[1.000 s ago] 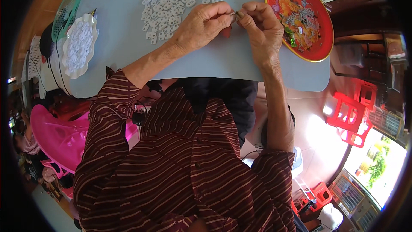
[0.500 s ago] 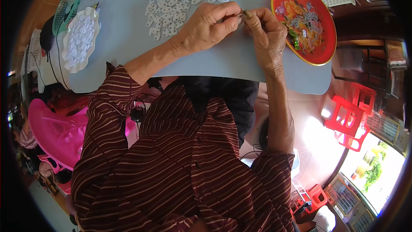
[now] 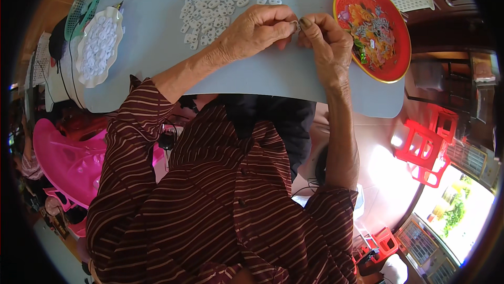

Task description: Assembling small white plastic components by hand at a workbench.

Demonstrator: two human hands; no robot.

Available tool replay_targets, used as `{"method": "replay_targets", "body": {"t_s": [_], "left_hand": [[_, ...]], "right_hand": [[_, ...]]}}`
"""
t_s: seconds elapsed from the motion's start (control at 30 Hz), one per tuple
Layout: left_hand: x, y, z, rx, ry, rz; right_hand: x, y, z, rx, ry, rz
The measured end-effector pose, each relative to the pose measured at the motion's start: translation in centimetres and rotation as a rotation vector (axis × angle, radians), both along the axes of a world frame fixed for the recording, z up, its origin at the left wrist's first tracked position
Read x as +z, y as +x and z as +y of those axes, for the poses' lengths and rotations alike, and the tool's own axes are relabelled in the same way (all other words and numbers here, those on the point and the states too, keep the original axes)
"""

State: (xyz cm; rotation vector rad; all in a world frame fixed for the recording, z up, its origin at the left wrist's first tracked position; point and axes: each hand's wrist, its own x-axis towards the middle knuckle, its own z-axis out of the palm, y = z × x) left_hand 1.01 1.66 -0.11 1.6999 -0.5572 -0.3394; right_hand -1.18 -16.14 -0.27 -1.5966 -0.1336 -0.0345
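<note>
Two hands meet over the grey bench [image 3: 157,47]: the left hand [image 3: 254,32] and right hand [image 3: 328,45] pinch one small white piece [image 3: 295,25] between their fingertips, just below the heap of white pieces [image 3: 210,5]. The red tray [image 3: 374,29] lies right of the heap, the white dish [image 3: 98,45] left

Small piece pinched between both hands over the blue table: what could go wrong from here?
The small piece is gripped only at the fingertips of the left hand and right hand; it could slip and vanish among the loose white pieces. The right forearm passes close to the red tray and might nudge it.
</note>
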Motion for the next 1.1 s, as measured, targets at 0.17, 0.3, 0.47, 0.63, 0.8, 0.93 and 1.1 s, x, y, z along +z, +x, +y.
{"method": "replay_targets", "body": {"t_s": [0.17, 0.3, 0.47, 0.63, 0.8, 0.93, 1.1], "left_hand": [[0.1, -0.9, -0.4, 0.055, -0.005, -0.171], [-0.1, -0.8, -0.8, 0.104, -0.088, -0.255], [0.1, -0.5, -0.2, 0.081, 0.025, -0.193], [1.8, 1.8, 2.5, 0.156, 0.223, -0.392], [2.1, 4.0, 2.6, 0.220, 0.525, -0.897], [1.1, 4.6, 1.7, 0.121, 0.625, -0.990], [0.1, 4.8, 1.3, 0.115, 0.598, -0.964]], "right_hand": [[0.1, -0.1, 0.1, -0.034, -0.012, -0.038], [0.0, 0.0, 0.4, -0.047, -0.040, -0.048], [-0.1, -0.1, 0.5, -0.008, 0.060, -0.063], [1.0, -0.3, 0.8, -0.049, 0.037, 0.021], [0.9, -0.3, 0.5, -0.029, 0.010, 0.063], [0.3, -0.1, 0.5, 0.001, 0.078, 0.009], [0.2, 0.0, 0.5, -0.003, 0.078, -0.017]]}}
